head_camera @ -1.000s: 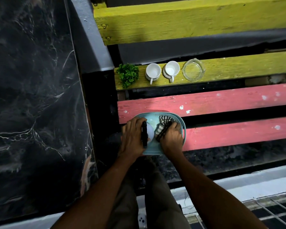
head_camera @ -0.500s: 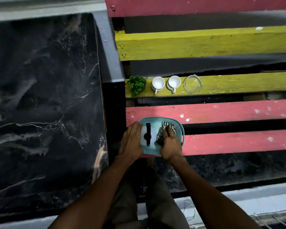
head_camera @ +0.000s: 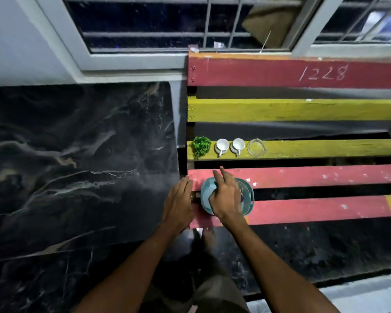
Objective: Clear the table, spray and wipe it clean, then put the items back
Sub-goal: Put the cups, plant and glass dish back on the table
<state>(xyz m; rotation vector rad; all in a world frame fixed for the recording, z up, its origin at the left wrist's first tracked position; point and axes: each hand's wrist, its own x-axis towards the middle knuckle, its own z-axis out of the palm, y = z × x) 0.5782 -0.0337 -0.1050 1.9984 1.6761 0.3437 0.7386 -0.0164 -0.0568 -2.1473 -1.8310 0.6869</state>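
Teal basket (head_camera: pixel 248 195) sits on near red slats of bench surface (head_camera: pixel 303 208), left end. Right hand (head_camera: pixel 226 197) spread flat over basket, fingers straight, grasping nothing I can see. Left hand (head_camera: pixel 178 202) just left of it, fingers relaxed, flat at slat edge. Farther yellow slat: small green plant (head_camera: pixel 201 146), two white cups (head_camera: pixel 222 146), glass dish (head_camera: pixel 256 147) in row. Black marble table (head_camera: pixel 77 166) at left.

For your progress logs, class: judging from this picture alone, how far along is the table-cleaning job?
Done: the table is bare; the plant, two cups and glass dish sit on the yellow slat. In hand: the right hand reaches over the blue basket; the left hand is flat, holding nothing. Whether wiping is done cannot be told. Left: returning the items.
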